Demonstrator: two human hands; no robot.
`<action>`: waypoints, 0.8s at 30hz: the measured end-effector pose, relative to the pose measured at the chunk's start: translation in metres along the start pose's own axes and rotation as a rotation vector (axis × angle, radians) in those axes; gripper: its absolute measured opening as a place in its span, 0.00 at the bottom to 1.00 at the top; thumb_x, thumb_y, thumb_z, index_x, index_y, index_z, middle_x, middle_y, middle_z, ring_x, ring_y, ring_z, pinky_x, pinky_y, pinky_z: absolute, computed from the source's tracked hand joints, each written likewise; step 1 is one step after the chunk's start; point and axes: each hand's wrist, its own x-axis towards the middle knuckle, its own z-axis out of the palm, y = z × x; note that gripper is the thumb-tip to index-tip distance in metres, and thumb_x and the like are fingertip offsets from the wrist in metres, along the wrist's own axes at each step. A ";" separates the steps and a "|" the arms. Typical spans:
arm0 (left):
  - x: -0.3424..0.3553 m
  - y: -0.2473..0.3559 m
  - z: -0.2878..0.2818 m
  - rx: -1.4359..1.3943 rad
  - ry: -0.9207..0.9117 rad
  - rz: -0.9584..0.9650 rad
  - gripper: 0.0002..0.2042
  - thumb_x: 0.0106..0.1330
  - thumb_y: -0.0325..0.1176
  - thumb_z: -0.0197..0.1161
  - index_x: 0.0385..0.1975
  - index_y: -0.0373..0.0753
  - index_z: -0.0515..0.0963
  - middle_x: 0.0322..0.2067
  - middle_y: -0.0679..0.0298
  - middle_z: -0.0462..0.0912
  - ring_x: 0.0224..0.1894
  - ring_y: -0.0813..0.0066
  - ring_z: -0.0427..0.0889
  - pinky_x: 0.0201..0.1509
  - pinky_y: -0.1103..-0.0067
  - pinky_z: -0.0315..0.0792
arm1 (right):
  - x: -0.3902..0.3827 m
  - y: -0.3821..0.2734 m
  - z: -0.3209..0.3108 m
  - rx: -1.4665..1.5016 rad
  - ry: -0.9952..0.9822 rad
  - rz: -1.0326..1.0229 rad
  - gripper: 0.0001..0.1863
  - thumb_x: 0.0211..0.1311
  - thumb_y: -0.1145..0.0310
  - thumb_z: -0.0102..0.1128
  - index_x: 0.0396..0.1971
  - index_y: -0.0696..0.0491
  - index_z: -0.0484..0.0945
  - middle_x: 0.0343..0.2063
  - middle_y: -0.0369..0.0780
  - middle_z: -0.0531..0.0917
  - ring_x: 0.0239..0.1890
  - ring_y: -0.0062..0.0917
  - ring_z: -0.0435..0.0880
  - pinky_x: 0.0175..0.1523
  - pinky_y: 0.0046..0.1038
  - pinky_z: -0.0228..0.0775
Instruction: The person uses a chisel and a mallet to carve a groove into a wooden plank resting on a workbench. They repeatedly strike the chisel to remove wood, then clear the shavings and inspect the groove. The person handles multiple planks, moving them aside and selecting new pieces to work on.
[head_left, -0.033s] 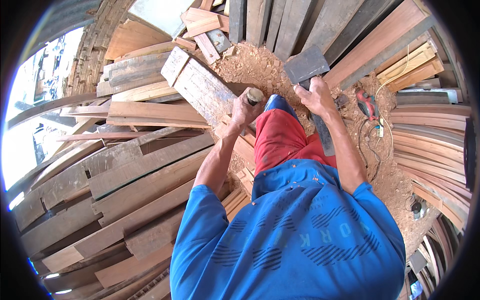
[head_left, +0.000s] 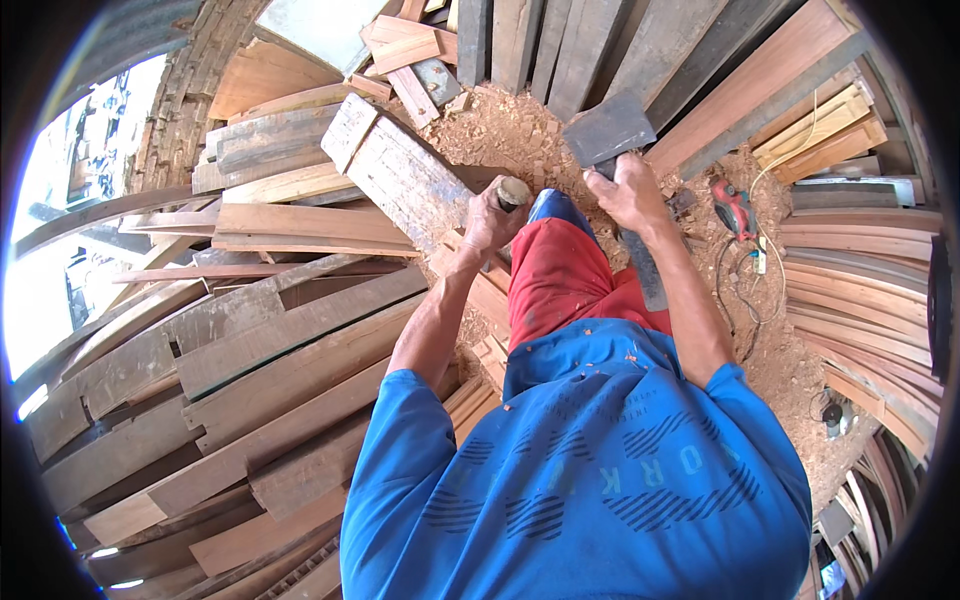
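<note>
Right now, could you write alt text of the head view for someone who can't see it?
A person's right hand grips a dark mallet while the left hand holds a round-topped handle. Wood shavings lie between stacked boards; a red power tool lies to the right.

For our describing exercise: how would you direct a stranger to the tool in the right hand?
Find the blue shirt, then look beyond it to the right hand. The tool gripped there has a dark, broad, four-sided head, unlike the round-ended piece in the left hand.

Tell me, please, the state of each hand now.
Left hand: closed around a round-topped handle.
Right hand: closed, holding a dark mallet-like tool.
</note>
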 end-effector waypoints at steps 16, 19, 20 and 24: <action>-0.058 -0.055 -0.063 0.362 0.014 -0.214 0.27 0.60 0.46 0.70 0.54 0.33 0.77 0.43 0.42 0.85 0.48 0.45 0.85 0.53 0.61 0.78 | -0.071 0.137 0.032 0.415 -0.291 0.514 0.07 0.58 0.69 0.61 0.32 0.57 0.77 0.21 0.37 0.80 0.18 0.22 0.79 0.22 0.26 0.72; -0.113 -0.070 -0.061 0.380 0.099 -0.434 0.35 0.60 0.51 0.70 0.60 0.33 0.70 0.39 0.35 0.84 0.42 0.35 0.84 0.47 0.54 0.79 | -0.087 0.187 0.025 0.486 -0.293 0.745 0.04 0.55 0.75 0.61 0.30 0.58 0.76 0.19 0.40 0.80 0.17 0.25 0.80 0.21 0.30 0.74; -0.134 -0.074 -0.057 0.388 0.132 -0.482 0.36 0.59 0.52 0.71 0.60 0.33 0.69 0.38 0.35 0.84 0.41 0.35 0.85 0.46 0.54 0.79 | -0.088 0.201 0.024 0.530 -0.289 0.781 0.04 0.54 0.76 0.61 0.29 0.58 0.76 0.19 0.40 0.80 0.17 0.25 0.80 0.20 0.31 0.74; -0.210 -0.112 -0.009 0.268 0.144 -0.703 0.40 0.57 0.55 0.72 0.62 0.34 0.68 0.38 0.36 0.85 0.43 0.37 0.85 0.46 0.54 0.79 | -0.058 0.217 0.031 0.555 -0.300 0.789 0.04 0.50 0.80 0.61 0.26 0.58 0.76 0.18 0.42 0.80 0.17 0.29 0.81 0.20 0.33 0.75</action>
